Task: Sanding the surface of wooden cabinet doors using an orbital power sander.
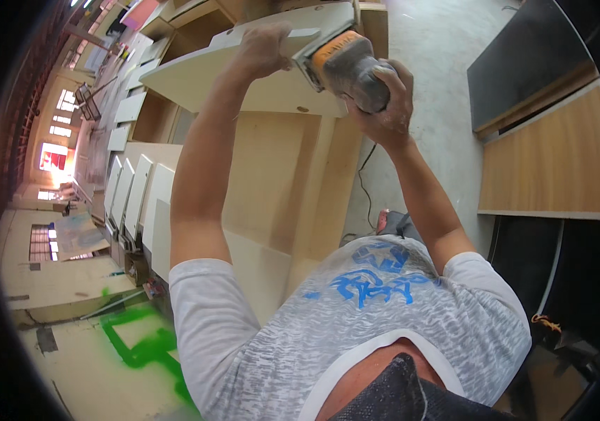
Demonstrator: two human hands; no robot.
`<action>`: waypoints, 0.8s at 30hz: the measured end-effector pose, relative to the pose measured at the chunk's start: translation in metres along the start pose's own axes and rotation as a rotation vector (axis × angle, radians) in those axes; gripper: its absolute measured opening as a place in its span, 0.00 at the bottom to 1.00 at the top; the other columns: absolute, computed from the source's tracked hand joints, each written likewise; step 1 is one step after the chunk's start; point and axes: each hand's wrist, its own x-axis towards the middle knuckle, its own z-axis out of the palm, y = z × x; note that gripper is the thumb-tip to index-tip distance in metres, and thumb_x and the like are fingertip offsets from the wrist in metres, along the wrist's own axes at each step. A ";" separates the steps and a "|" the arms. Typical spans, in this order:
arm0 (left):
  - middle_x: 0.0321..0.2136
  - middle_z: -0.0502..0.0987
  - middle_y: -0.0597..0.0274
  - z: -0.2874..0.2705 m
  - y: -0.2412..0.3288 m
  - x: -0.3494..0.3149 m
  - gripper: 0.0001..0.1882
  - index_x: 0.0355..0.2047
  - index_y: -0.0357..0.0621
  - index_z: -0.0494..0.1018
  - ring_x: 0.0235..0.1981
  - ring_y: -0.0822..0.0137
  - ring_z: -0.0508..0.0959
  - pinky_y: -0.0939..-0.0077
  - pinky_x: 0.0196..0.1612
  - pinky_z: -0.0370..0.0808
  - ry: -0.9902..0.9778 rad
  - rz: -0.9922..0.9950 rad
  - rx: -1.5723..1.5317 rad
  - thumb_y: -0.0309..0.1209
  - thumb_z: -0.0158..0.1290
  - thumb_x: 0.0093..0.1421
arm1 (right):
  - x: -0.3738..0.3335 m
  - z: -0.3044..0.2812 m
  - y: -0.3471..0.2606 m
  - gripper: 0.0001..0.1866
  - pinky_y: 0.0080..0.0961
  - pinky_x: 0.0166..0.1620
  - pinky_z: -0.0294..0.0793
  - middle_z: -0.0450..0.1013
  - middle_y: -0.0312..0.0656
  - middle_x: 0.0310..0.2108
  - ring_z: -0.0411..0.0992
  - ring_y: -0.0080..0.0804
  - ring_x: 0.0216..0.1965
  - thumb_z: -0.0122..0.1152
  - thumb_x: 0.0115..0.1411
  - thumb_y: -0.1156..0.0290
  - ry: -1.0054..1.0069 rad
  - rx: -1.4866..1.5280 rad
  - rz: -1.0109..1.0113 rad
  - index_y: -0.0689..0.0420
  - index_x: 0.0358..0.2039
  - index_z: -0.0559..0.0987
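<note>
My right hand is wrapped round the dusty grey body of a power sander, which has an orange band. The sander is tilted, and its flat pad faces the upper left, close to the edge of a white panel. To the left of the sander, my left hand is closed over a narrow raised white edge of the panel. Its fingertips are partly hidden. The panel lies over a pale wooden cabinet carcass and has small round holes near its edges.
A black cord runs down to the grey concrete floor. Dark and wood-faced cabinets stand at the right. Several white panels lean in a row at the left, near a board with green paint.
</note>
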 end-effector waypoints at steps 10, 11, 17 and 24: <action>0.26 0.76 0.53 -0.005 0.008 0.007 0.20 0.28 0.43 0.71 0.34 0.51 0.75 0.61 0.38 0.69 -0.067 -0.041 -0.012 0.28 0.64 0.31 | -0.117 -0.008 0.036 0.40 0.40 0.48 0.66 0.61 0.51 0.46 0.64 0.49 0.47 0.74 0.36 0.75 -0.095 -0.058 0.140 0.56 0.50 0.61; 0.27 0.76 0.54 -0.006 0.008 0.008 0.22 0.28 0.42 0.72 0.34 0.51 0.75 0.61 0.38 0.69 -0.053 -0.057 -0.016 0.27 0.65 0.29 | -0.121 -0.008 0.036 0.40 0.40 0.48 0.66 0.61 0.51 0.46 0.63 0.48 0.47 0.73 0.36 0.75 -0.088 -0.060 0.170 0.56 0.50 0.61; 0.29 0.75 0.55 -0.008 0.012 0.012 0.24 0.30 0.41 0.72 0.35 0.52 0.74 0.62 0.39 0.70 -0.085 -0.074 -0.002 0.25 0.67 0.27 | -0.095 -0.005 0.027 0.39 0.39 0.47 0.67 0.61 0.50 0.44 0.64 0.47 0.46 0.72 0.36 0.76 -0.023 -0.065 0.210 0.53 0.50 0.62; 0.29 0.76 0.55 -0.004 0.008 0.019 0.25 0.30 0.43 0.71 0.36 0.52 0.74 0.62 0.39 0.70 -0.105 -0.132 -0.011 0.26 0.67 0.26 | -0.015 0.005 0.014 0.36 0.38 0.46 0.69 0.62 0.51 0.44 0.64 0.47 0.46 0.71 0.37 0.77 0.034 0.016 0.081 0.51 0.48 0.65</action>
